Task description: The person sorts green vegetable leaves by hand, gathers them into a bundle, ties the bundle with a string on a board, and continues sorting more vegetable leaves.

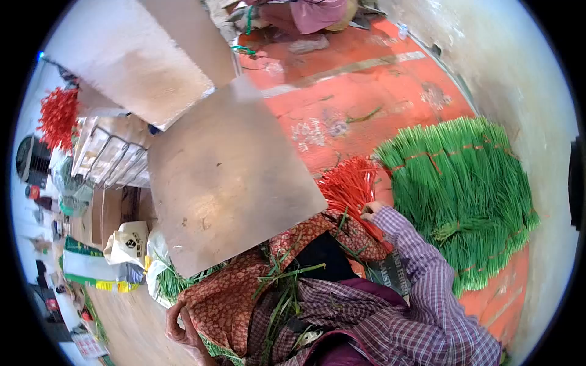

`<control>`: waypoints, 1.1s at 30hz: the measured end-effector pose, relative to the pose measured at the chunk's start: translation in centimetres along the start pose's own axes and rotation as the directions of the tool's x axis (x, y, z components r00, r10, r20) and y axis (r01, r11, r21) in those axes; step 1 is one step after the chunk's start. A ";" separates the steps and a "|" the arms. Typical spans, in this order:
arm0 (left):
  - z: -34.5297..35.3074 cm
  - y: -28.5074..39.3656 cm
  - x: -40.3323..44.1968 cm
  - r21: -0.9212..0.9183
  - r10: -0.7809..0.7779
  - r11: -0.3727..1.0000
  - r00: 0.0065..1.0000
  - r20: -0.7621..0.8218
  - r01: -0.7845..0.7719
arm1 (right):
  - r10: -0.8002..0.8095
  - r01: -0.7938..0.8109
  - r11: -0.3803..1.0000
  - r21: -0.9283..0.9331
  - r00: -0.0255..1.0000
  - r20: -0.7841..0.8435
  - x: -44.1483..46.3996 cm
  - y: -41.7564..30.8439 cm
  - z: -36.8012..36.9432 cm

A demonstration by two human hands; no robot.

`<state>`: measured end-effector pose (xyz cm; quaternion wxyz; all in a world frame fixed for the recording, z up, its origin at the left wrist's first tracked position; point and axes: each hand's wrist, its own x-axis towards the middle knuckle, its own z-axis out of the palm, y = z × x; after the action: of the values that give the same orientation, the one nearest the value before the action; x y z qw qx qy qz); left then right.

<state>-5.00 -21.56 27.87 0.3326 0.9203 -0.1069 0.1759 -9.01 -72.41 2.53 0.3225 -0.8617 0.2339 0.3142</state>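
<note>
My right hand (372, 211) is at the bundle of red ties (349, 183), its fingers closed on some red strands. At the lower left, my left hand (183, 332) is beside the red patterned cloth (223, 299) on my lap, fingers bent and a little apart, with nothing visible in them. Loose green stalks (284, 305) lie over the cloth and my checked clothing. Right of the ties, a large stack of green stalks (458, 201) in bundles tied with red bands rests on the orange-red sheet (348, 91).
A bare square board (232, 177) stands in front of me. Beyond it are a pale panel (140, 61), a wire rack (113, 155) and another red bunch (58, 119). Bags (128, 244) are at the left, a wall (525, 79) at the right. Another person (314, 15) sits at the top.
</note>
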 end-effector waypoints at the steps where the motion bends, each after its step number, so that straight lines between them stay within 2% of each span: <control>1: -0.5 -0.6 -0.8 0.010 -0.015 1.000 1.000 -0.021 0.015 | -0.070 0.088 0.940 0.330 0.995 -0.067 -0.6 0.0 -0.1; 2: -1.1 -0.5 -1.4 0.003 -0.066 0.998 0.995 -0.075 0.067 | -0.105 0.167 0.764 0.623 0.985 -0.136 -2.8 -0.9 -0.8; 3: -1.3 -0.5 -1.7 -0.015 -0.111 0.994 0.985 -0.134 0.110 | -0.097 0.202 0.722 0.661 0.977 -0.192 -5.1 -3.3 -2.6; 5: -1.8 -0.8 -2.2 -0.080 -0.183 0.982 0.968 -0.174 0.172 | -0.297 0.389 0.640 0.662 0.920 -0.255 -6.2 -5.3 -4.1; 6: -1.9 -1.5 -2.3 -0.123 -0.203 0.976 0.956 -0.210 0.180 | -0.320 0.405 0.642 0.650 0.913 -0.253 -7.5 -7.1 -5.1; 8: -2.1 -3.3 -2.6 -0.191 -0.246 0.961 0.931 -0.268 0.199 | -0.482 0.584 0.518 0.625 0.803 -0.352 -10.9 -10.9 -7.0; 10: -2.4 -4.9 -3.2 -0.201 -0.258 0.959 0.908 -0.330 0.199 | -0.558 0.653 0.479 0.587 0.742 -0.371 -13.8 -14.5 -8.3; 11: -2.7 -6.8 -4.0 -0.171 -0.231 0.968 0.911 -0.341 0.181 | -0.616 0.709 0.368 0.602 0.671 -0.413 -14.1 -16.0 -8.4; 12: -3.0 -8.6 -4.7 -0.088 -0.263 0.965 0.898 -0.353 0.248 | -0.666 0.744 0.251 0.620 0.597 -0.447 -14.1 -17.6 -8.4; 13: -2.8 -10.3 -5.5 -0.165 -0.302 0.952 0.878 -0.373 0.257 | -0.629 0.713 0.290 0.638 0.645 -0.434 -14.8 -19.7 -8.7; 14: -2.9 -11.6 -6.5 -0.136 -0.351 0.936 0.864 -0.361 0.324 | -0.589 0.681 0.336 0.650 0.691 -0.419 -14.7 -21.8 -8.9; 16: -3.3 -11.6 -7.6 -0.170 -0.407 0.913 0.861 -0.305 0.371 | -0.664 0.802 0.338 0.493 0.574 -0.479 -11.7 -25.5 -9.3; 17: -3.0 -14.1 -9.0 -0.177 -0.455 0.890 0.839 -0.298 0.419 | -0.708 0.805 0.331 0.493 0.557 -0.434 -10.1 -27.7 -9.1; 18: -3.2 -14.2 -9.4 -0.157 -0.473 0.881 0.838 -0.273 0.446 | -0.666 0.796 0.417 0.440 0.597 -0.448 -8.3 -29.9 -9.1; 19: -3.5 -14.4 -9.8 -0.081 -0.427 0.903 0.867 -0.257 0.421 | -0.619 0.780 0.498 0.379 0.626 -0.475 -6.5 -31.9 -8.8; 20: -3.1 -15.9 -10.7 -0.066 -0.428 0.902 0.870 -0.244 0.426 | -0.650 0.786 0.493 0.373 0.618 -0.443 -4.5 -33.7 -8.5; 22: -2.2 -18.1 -12.0 -0.056 -0.425 0.904 0.883 -0.200 0.423 | -0.569 0.678 0.637 0.367 0.735 -0.369 -0.5 -35.9 -8.0; 23: -1.8 -19.3 -12.3 -0.047 -0.408 0.913 0.897 -0.173 0.406 | -0.583 0.680 0.642 0.354 0.733 -0.350 2.0 -36.3 -7.9; 25: -0.7 -20.8 -12.9 0.036 -0.403 0.913 0.911 -0.088 0.407 | -0.708 0.747 0.645 -0.164 0.502 -0.496 6.0 -37.3 -7.2; 26: -0.5 -21.2 -13.0 0.110 -0.417 0.902 0.908 -0.024 0.417 | -0.729 0.781 0.617 -0.096 0.522 -0.442 3.6 -39.0 -7.1; 27: 0.3 -22.0 -13.4 0.142 -0.412 0.903 0.911 0.014 0.406 | -0.738 0.781 0.615 -0.106 0.524 -0.424 0.5 -41.0 -6.4; 29: 1.4 -22.3 -14.6 0.174 -0.406 0.905 0.911 0.075 0.389 | -0.849 0.859 0.476 -0.188 0.392 -0.356 -4.7 -45.0 -3.8; 30: 1.8 -22.3 -15.2 0.249 -0.394 0.900 0.912 0.118 0.357 | -0.862 0.860 0.472 -0.194 0.403 -0.308 -5.6 -46.5 -2.2; 32: 1.4 -21.4 -16.5 0.280 -0.373 0.902 0.919 0.123 0.329 | -0.940 0.939 0.339 -0.055 0.337 -0.050 -8.8 -50.7 1.1; 33: 1.1 -21.4 -17.6 0.297 -0.367 0.901 0.919 0.141 0.315 | -0.952 0.952 0.305 -0.019 0.306 0.019 -10.3 -52.7 3.1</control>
<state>-14.08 -4.72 7.82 0.2184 0.9739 0.0495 0.0370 14.60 -32.16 29.33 0.4345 -0.8377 -0.3236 0.0689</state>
